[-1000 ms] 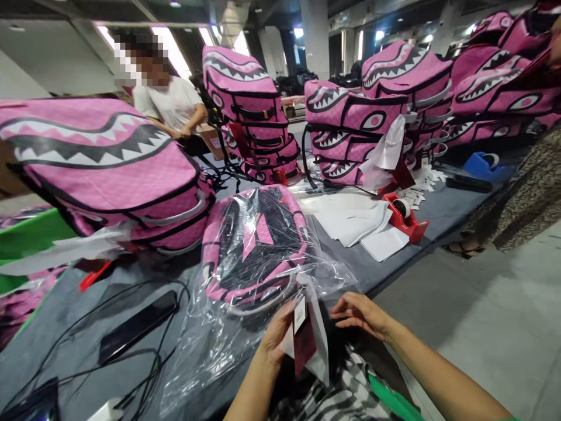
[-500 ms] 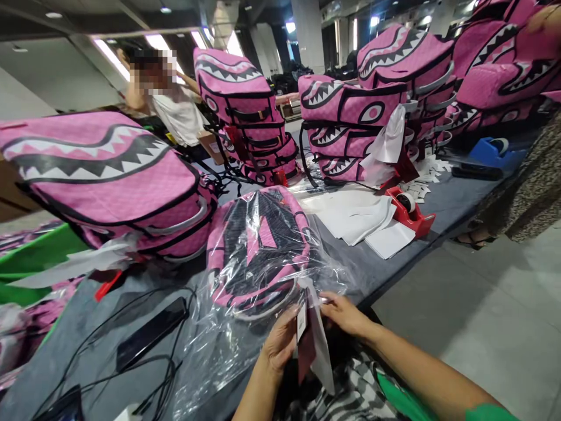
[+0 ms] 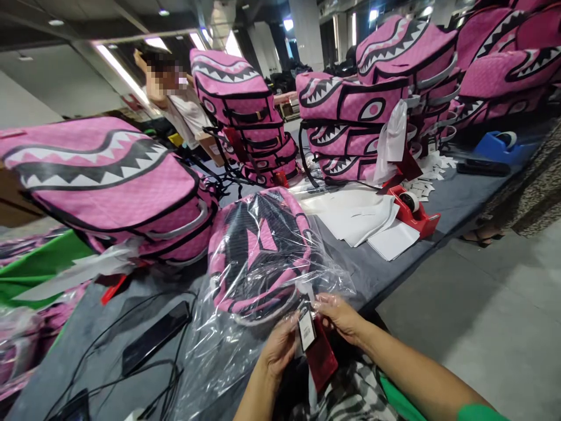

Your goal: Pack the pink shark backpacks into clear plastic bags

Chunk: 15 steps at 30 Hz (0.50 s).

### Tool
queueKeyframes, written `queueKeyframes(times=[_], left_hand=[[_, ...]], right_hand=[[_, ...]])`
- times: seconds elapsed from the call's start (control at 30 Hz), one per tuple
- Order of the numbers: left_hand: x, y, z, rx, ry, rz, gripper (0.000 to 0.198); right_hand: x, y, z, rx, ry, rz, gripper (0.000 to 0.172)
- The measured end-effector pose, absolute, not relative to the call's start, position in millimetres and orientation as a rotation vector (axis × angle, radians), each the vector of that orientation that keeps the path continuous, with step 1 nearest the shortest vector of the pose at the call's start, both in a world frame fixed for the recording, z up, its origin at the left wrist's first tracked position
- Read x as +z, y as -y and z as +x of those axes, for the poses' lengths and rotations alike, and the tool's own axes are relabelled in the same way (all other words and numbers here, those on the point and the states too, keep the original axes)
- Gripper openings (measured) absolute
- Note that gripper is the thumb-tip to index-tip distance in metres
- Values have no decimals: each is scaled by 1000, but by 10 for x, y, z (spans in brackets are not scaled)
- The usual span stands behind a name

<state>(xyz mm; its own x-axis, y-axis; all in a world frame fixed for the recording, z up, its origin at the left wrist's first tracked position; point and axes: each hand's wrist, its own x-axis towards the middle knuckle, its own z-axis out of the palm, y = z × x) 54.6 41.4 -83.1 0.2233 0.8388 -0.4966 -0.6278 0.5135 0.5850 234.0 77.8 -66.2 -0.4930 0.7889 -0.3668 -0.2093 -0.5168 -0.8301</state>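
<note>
A pink and black backpack (image 3: 260,245) lies in a clear plastic bag (image 3: 205,351) on the table before me. At the bag's near edge, my left hand (image 3: 280,345) has its fingers closed beside a white barcode tag (image 3: 307,329); what exactly it pinches is partly hidden. My right hand (image 3: 339,316) is closed at the top of the hanging tags, close to the plastic. A dark red tag (image 3: 322,359) dangles between both hands, with a white strip partly behind it.
Pink shark-mouth backpacks (image 3: 105,169) are stacked left, with more stacks (image 3: 350,99) behind. A red tape dispenser (image 3: 414,213) and white paper sheets (image 3: 355,216) lie to the right. A phone (image 3: 155,338) and cables are at left. A person (image 3: 179,105) stands across the table.
The dark red tag and barcode tag have turned to face me more fully. The white strip has moved behind them. My right hand has shifted slightly left, closer to my left hand.
</note>
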Motion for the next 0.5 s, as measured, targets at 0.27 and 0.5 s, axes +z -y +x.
queueKeyframes(times=[0.27, 0.5], left_hand=[[-869, -481, 497, 974, -895, 173, 17], [-904, -477, 506, 984, -862, 192, 15]], right_hand=[[-787, -997, 2641, 1668, 1335, -1119, 47], [-716, -804, 2468, 1924, 1148, -887, 63]])
